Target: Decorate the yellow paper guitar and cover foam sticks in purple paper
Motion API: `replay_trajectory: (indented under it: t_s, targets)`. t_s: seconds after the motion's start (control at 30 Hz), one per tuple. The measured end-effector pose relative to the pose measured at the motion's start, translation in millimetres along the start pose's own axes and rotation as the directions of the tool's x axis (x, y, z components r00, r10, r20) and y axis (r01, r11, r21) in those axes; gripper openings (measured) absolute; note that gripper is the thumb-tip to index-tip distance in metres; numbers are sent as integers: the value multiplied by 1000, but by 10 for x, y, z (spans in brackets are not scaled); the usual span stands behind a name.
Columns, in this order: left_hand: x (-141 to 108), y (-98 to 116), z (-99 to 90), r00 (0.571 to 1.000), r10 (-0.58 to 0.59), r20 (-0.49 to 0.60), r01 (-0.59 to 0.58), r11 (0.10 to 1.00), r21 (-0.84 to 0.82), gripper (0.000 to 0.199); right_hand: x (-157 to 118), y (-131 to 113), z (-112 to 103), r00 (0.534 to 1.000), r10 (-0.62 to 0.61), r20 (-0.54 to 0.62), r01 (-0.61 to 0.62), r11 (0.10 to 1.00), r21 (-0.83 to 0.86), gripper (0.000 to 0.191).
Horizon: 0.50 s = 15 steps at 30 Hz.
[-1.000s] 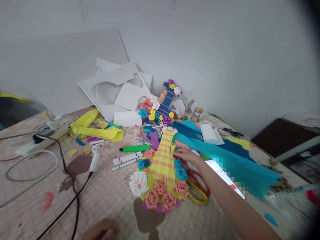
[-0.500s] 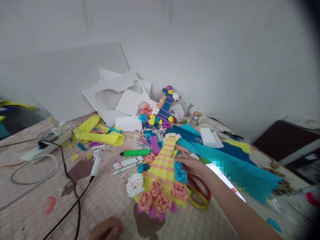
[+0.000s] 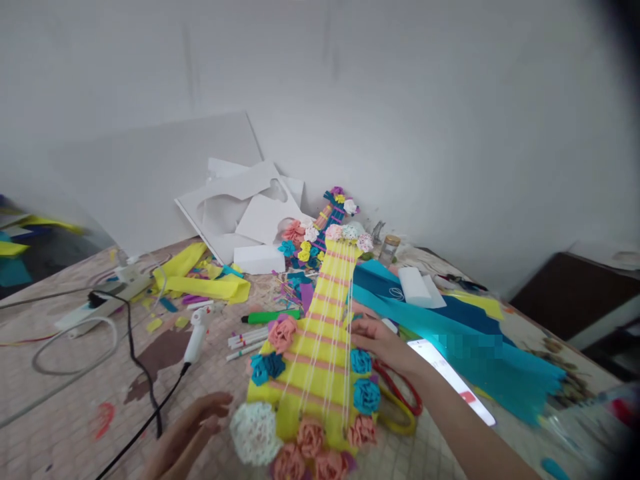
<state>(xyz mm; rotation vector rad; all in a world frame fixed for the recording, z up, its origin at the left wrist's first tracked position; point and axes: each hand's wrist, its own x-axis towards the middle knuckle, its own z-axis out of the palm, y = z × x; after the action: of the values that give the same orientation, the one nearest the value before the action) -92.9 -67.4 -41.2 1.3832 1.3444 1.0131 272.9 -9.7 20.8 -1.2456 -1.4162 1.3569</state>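
Note:
A yellow paper guitar (image 3: pixel 320 327) with pink strips, white strings and crepe paper flowers leans up in front of me. My right hand (image 3: pixel 380 343) is closed on its right edge at the waist, the fingertips partly behind it. My left hand (image 3: pixel 195 427) is at the lower left, fingers stretched and apart, holding nothing. It is close to the large white speckled flower (image 3: pixel 256 433) on the guitar's lower left, with a small gap between. Blue flowers (image 3: pixel 367 395) sit on the right edge below my right hand.
A white glue gun (image 3: pixel 197 337) lies left, its black cable crossing the table to a power strip (image 3: pixel 100 307). Markers (image 3: pixel 247 339), red and yellow scissors (image 3: pixel 400 407), a lit phone (image 3: pixel 453 380) and blue crepe paper (image 3: pixel 480 360) surround the guitar. A second decorated guitar (image 3: pixel 333 213) leans behind.
The guitar has tipped upright and come nearer, its head now overlapping the guitar behind. My left hand has risen into view toward the white flower and its fingers have opened. My right hand keeps its grip.

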Motion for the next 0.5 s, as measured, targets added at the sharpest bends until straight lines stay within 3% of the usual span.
replay_trajectory:
  t_s: [0.1,0.2,0.27,0.33,0.4,0.5]
  targets:
    - [52,173,137,993,-48,107,69,977,-201,46,-83,-85,68,999,-29,45,31,999,-25,22]
    - [67,309,294,980,-136,147,185,898,-400,44,-138,-122,115,997,-36,73,38,999,-35,21]
    - [73,400,347,959,-166,231,259,842,-473,43,-153,-135,124,998,-39,57,41,999,-35,21]
    - [75,515,359,926,-121,356,291,831,-474,41,-151,-148,115,999,-42,10,42,999,-32,20]
    - [73,638,359,886,-27,463,252,865,-433,41,-135,-164,89,998,-42,-50,41,999,-29,19]
    - [80,763,385,835,86,543,175,895,-410,45,-99,-194,45,991,-44,-130,40,999,-36,17]
